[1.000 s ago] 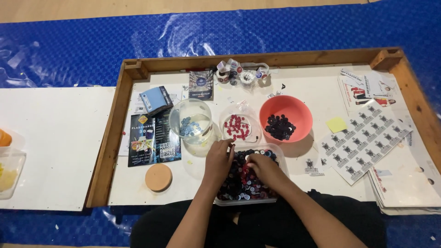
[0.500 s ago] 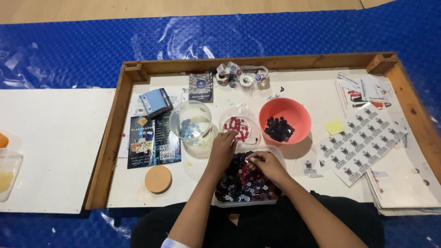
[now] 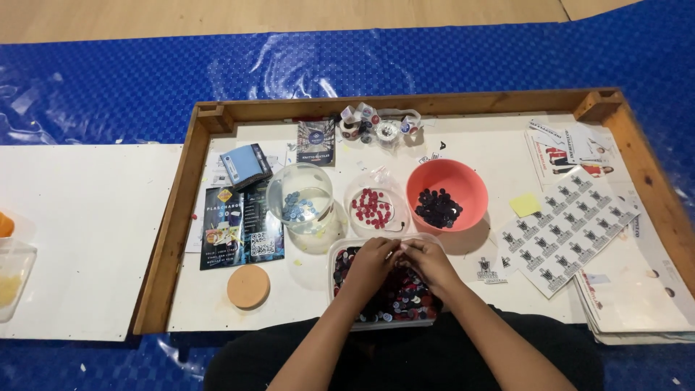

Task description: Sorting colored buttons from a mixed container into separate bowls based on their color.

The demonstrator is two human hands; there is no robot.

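We are resting the left hand (image 3: 375, 255) and right hand (image 3: 426, 257), fingers curled, grip unclear, in the button tray (image 3: 337, 255), its long axis lying left-right.

Lighting: bright, even, overhead. Glare: white sheen on blue plastic sheet (image 3: 304, 65). Shadows: soft, short, beside coral bowl (image 3: 447, 194). Focus: sharp centrally; buttons possibly slightly soft. Edge distortion: mild.

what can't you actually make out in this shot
Head view only:
- Whether the left hand or right hand pinches a button: fingertips too small, pressed together.
- Buttons under both hands in the clear tub: covered.
- Orange thing at left: cut off by the edge.
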